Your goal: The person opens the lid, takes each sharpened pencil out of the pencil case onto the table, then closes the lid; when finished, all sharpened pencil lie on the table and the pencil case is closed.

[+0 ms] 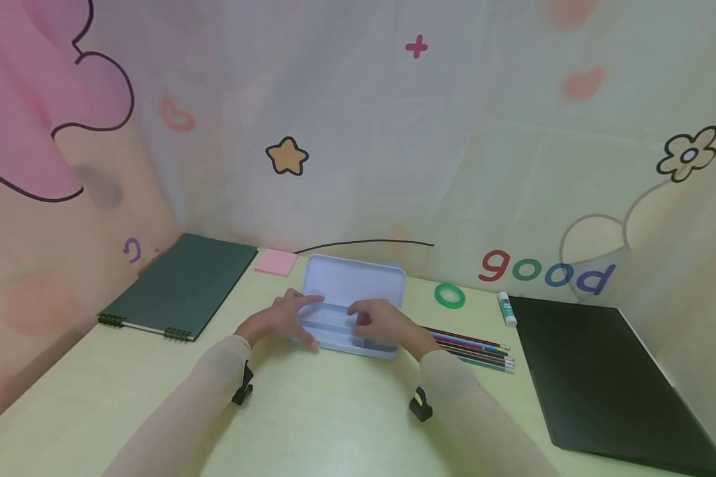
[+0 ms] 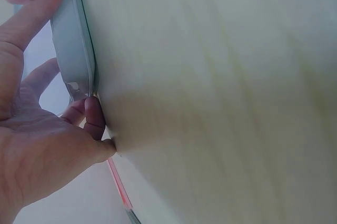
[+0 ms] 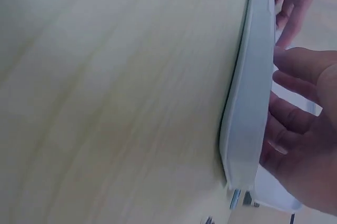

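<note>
A pale blue plastic pencil case [image 1: 355,281] lies on the table with its hinged lid raised at the back. Its tray shows long compartments and a small one at the front right. My left hand [image 1: 282,321] holds the case's left end, thumb at the front edge and fingers around the side. In the left wrist view, fingertips bend round the corner of the case [image 2: 73,50]. Over the right part of the tray is my right hand [image 1: 388,322], fingers curled down inside. The right wrist view has the front wall [image 3: 248,92] hiding those fingertips, so whether they pinch anything is unclear.
Several pencils [image 1: 477,350] lie right of the case. Behind them are a green tape roll [image 1: 437,295] and a glue stick [image 1: 506,309]. A black flat board [image 1: 608,377] lies far right. Pink sticky notes [image 1: 276,262] and a dark green spiral notebook [image 1: 185,285] sit left.
</note>
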Demonstrator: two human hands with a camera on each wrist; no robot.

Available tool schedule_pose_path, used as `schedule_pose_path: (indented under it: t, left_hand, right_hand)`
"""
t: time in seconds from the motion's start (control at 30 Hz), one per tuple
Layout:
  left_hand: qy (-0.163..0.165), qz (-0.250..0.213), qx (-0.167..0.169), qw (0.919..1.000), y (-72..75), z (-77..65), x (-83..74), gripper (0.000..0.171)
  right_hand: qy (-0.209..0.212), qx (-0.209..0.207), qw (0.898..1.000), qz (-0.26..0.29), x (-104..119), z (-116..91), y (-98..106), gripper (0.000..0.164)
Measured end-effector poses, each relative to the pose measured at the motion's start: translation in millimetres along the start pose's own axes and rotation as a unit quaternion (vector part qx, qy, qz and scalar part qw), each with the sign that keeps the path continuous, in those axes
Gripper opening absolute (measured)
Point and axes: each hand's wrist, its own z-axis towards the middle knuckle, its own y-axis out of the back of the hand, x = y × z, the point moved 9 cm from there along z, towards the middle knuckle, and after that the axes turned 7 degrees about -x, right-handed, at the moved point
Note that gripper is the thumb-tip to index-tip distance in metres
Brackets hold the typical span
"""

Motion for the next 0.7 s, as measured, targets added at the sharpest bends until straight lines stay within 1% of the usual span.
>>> schedule_pose_path:
  t: [0.13,0.37,0.7]
  left_hand:
    - [-0.003,0.001,0.0,1.0,0.4,-0.6,-0.8,0.097]
    - [-0.007,0.002,-0.002,1.0,0.3,0.2,-0.7,0.098]
    - [-0.004,0.007,-0.005,1.0,-1.2,1.2,0.9,0.098]
  right_hand:
    - [-0.027,0.026,0.999,-0.017,3.3,3.8,-10.4,0.031]
    - [-0.022,0.059,0.997,-0.054,7.6,4.7,-17.0,0.029]
    - [-0.04,0.083,0.995,-0.045,6.4,5.6,-17.3,0.031]
